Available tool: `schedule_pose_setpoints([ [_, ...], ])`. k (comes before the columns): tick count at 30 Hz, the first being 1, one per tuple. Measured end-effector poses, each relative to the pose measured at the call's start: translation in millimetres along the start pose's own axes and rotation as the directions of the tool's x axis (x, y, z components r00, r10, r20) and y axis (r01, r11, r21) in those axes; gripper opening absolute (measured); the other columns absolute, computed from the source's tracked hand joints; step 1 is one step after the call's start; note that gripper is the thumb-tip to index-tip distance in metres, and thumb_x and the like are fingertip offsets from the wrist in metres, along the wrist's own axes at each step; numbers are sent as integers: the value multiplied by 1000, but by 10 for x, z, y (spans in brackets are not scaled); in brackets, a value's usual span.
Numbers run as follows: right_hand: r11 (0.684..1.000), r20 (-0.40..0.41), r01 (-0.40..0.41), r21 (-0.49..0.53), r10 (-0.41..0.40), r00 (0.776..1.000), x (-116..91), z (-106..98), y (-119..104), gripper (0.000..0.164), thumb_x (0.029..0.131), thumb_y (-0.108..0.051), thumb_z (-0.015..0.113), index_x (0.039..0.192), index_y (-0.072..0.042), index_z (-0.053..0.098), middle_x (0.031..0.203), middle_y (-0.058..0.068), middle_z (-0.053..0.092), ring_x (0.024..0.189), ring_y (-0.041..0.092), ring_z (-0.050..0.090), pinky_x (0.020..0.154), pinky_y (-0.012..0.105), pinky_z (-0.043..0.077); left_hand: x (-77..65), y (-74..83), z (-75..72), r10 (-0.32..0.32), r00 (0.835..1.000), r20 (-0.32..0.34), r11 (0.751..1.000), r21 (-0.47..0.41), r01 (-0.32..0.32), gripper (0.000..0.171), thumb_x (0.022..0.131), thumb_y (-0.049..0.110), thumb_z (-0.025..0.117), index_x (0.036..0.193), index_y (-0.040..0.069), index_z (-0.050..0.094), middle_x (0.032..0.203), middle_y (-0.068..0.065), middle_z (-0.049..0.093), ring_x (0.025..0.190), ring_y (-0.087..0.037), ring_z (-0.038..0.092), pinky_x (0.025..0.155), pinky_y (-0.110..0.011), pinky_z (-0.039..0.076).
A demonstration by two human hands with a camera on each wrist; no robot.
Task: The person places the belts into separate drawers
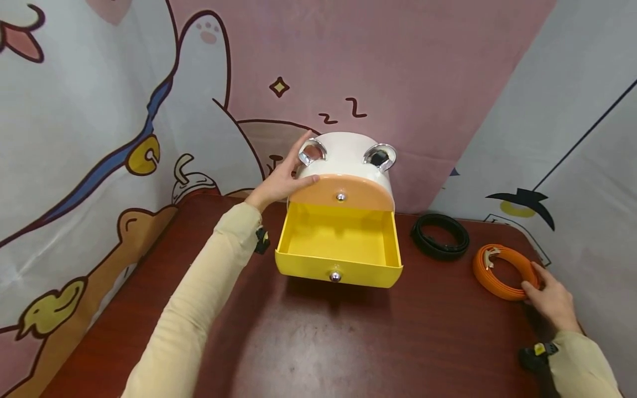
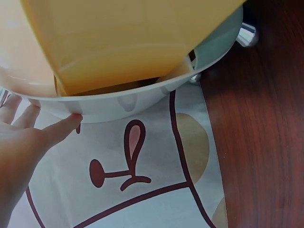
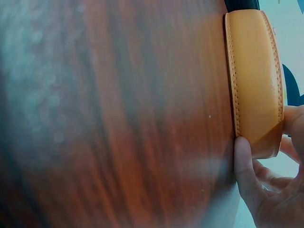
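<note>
A white drawer box (image 1: 346, 145) with silver ear-like trims stands at the back of the table. Its peach upper drawer (image 1: 365, 192) is closed, while the yellow drawer (image 1: 308, 264) below is pulled out and holds nothing. My left hand (image 1: 280, 179) rests against the box's upper left side, thumb at the front edge. In the left wrist view, fairly straight fingers (image 2: 64, 129) touch the white rim. On the right, my right hand (image 1: 553, 298) grips the near right edge of a coiled orange belt (image 1: 502, 287), thumb on one edge and fingers on the other. The belt shows stitched edges and a pale buckle.
A coiled black belt (image 1: 432, 247) lies between the box and the orange belt. A printed cloth (image 1: 423, 72) hangs behind and beside the dark red wooden table (image 1: 318, 348). The open drawer juts toward the front.
</note>
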State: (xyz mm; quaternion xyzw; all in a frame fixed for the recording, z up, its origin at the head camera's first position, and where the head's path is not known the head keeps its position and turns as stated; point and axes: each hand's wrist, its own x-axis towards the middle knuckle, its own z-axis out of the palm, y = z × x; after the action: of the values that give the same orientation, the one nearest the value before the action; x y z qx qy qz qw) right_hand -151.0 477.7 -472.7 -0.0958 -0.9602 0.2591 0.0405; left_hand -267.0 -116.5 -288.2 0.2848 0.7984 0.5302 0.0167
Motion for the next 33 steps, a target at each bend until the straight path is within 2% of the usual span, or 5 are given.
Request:
schedule_pose_setpoints([
  [6, 998, -33, -14, 57, 16, 999, 10, 25, -18, 64, 100, -23, 49, 148, 9, 20, 126, 46, 38, 54, 16, 64, 82, 64, 41, 38, -66, -6, 25, 1000, 1, 996, -85, -25, 88, 92, 10, 67, 156, 25, 8, 135, -22, 49, 104, -31, 59, 92, -42, 48],
  [9, 983, -55, -14, 183, 25, 998, -17, 60, -27, 63, 100, -21, 50, 146, 12, 21, 126, 46, 38, 53, 4, 60, 67, 47, 54, 62, -125, -7, 21, 1000, 2, 995, -101, -21, 87, 92, 10, 66, 155, 27, 9, 137, -21, 48, 105, -32, 59, 92, -43, 47],
  [14, 922, -84, -14, 388, 50, 995, -61, 116, -56, 63, 99, -17, 51, 145, 14, 22, 121, 44, 38, 59, -7, 55, 51, 24, 53, 146, -331, -3, 26, 1000, -10, 992, -120, -27, 86, 91, 14, 69, 151, 44, 14, 135, -14, 51, 103, -28, 61, 89, -41, 49],
  [18, 924, -122, -54, 378, 108, 987, -52, 128, -93, 63, 97, -19, 53, 144, 13, 27, 118, 40, 42, 54, -4, 55, 48, 24, 52, 162, -368, -5, 31, 999, -12, 992, -123, -32, 86, 91, 14, 69, 149, 48, 16, 135, -11, 52, 103, -25, 61, 89, -39, 49],
  [33, 947, -251, -221, 234, 278, 927, -28, 75, -240, 59, 94, -30, 49, 143, 3, 42, 118, 31, 57, 49, -8, 45, 51, 14, 36, 50, -100, -15, 2, 1000, 23, 990, -141, 1, 86, 92, 9, 66, 155, 27, 10, 138, -20, 48, 106, -31, 58, 91, -41, 48],
])
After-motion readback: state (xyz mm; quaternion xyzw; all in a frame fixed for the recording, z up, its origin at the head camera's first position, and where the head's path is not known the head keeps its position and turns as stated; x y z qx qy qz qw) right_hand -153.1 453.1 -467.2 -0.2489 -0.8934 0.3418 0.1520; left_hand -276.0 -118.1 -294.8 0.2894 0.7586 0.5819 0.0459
